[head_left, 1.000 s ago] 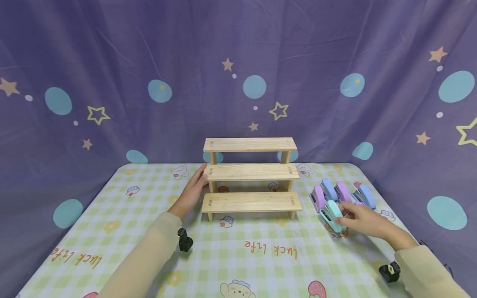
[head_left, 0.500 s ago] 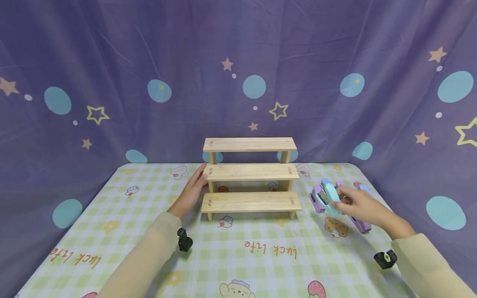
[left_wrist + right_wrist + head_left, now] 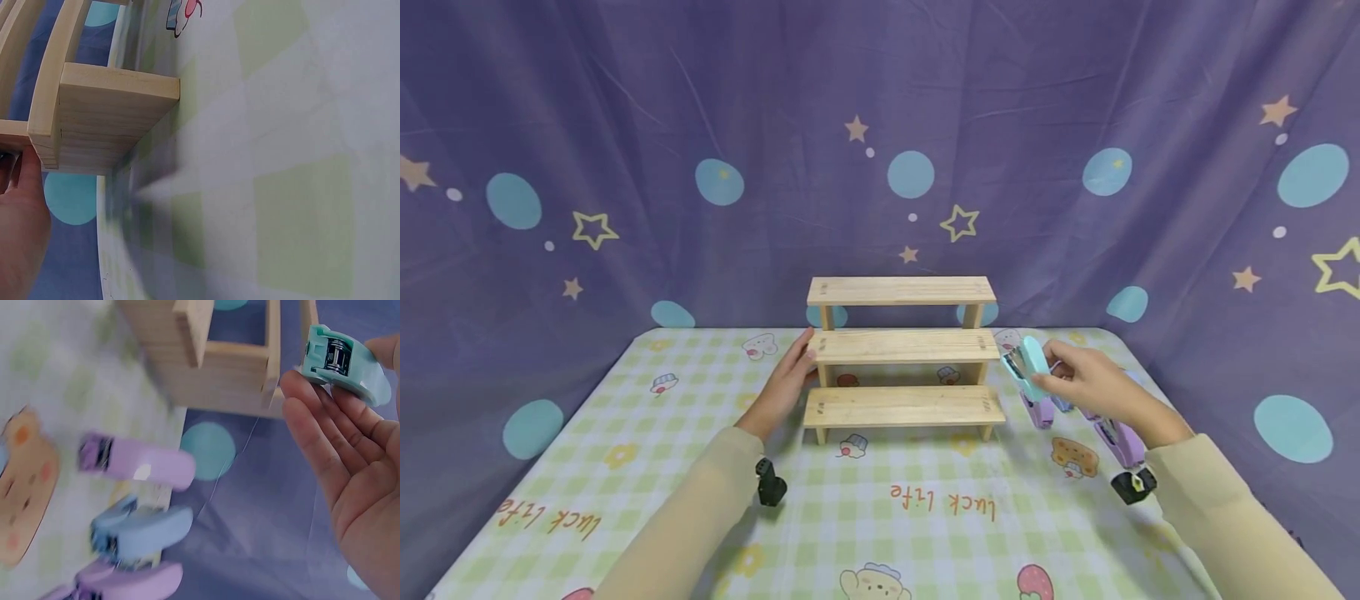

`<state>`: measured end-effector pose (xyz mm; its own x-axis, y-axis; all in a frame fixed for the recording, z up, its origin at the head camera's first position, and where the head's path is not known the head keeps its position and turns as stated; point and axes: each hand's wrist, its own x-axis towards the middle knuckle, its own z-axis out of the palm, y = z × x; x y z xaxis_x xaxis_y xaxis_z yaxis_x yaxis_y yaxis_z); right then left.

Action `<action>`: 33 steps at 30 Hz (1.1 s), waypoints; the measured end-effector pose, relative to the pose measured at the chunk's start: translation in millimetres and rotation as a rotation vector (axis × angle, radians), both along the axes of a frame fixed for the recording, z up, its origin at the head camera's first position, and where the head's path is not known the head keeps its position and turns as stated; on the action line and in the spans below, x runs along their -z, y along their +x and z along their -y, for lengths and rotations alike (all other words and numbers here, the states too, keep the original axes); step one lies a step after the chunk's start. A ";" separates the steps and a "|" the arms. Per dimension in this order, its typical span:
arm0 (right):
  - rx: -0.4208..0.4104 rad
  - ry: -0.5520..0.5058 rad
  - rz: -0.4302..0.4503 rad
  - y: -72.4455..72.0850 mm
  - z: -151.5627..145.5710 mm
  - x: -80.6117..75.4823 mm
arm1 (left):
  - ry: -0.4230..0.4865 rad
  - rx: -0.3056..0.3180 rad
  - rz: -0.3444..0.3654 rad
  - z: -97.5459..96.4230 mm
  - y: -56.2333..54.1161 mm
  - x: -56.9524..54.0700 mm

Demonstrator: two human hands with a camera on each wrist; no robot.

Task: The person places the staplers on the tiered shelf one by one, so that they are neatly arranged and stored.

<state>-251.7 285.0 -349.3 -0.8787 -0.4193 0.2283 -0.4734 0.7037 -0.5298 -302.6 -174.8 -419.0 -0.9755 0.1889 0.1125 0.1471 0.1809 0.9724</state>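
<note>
My right hand pinches a mint-green stapler between thumb and fingers, raised off the table just beyond the right end of a three-tier wooden shelf. The right wrist view shows the same stapler at the fingertips, its metal spring showing. On the left, my left hand touches the end of the shelf's middle tier; in the left wrist view its fingers lie against the wood, partly out of frame. Below the right hand stand a purple stapler and a blue stapler.
Another purple stapler stands nearer the right forearm; the arm hides part of the stapler group. A checkered cloth covers the table, and a purple curtain hangs right behind the shelf.
My right hand has lifted the mint-green stapler and carried it leftward and away from me, over the other staplers toward the shelf. The left hand stays at the shelf's end.
</note>
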 end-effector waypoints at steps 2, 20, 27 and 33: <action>-0.025 -0.017 -0.006 -5.0 7.5 -2.0 | 0.006 0.001 -0.002 -0.1 -0.4 0.4; -0.045 -0.125 -0.045 -40.3 81.4 -16.4 | 0.023 -0.004 0.017 -0.5 0.2 -2.5; -0.022 -0.143 -0.096 -59.4 115.1 -28.0 | 0.037 0.012 0.051 -1.2 3.5 -9.9; -0.002 -0.157 -0.093 -73.3 143.4 -44.3 | 0.045 0.016 0.040 -1.6 4.2 -9.4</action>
